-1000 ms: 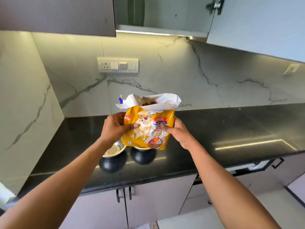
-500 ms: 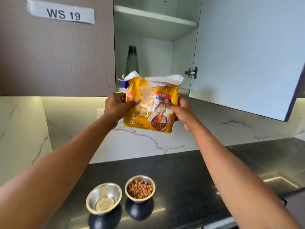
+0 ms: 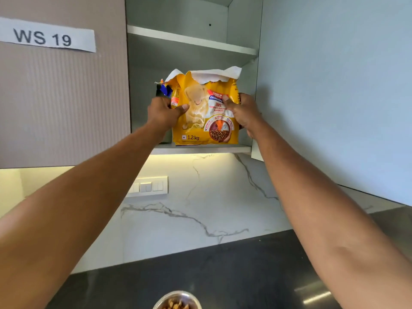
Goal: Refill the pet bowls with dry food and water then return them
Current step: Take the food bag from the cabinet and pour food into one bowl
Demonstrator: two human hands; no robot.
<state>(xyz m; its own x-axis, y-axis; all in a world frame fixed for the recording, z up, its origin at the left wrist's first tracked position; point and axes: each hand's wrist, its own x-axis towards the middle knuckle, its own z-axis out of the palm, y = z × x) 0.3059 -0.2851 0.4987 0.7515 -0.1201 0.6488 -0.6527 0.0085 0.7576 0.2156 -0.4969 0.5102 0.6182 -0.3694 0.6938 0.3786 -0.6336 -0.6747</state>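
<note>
Kibble bag [image 3: 201, 121] stands on the cabinet shelf [image 3: 200, 149], left hand [image 3: 163, 113] and right hand [image 3: 244, 113] fingers clamped around its sides.

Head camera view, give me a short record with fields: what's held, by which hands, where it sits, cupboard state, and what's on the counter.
held: yellow plastic dog food bag, top torn open
left hand: grip on bag's left edge
right hand: grip on bag's right edge
bag position: upright, base at the white lower cupboard shelf
cupboard door: open
counter: round steel bowl holding kibble, partly cropped
</note>
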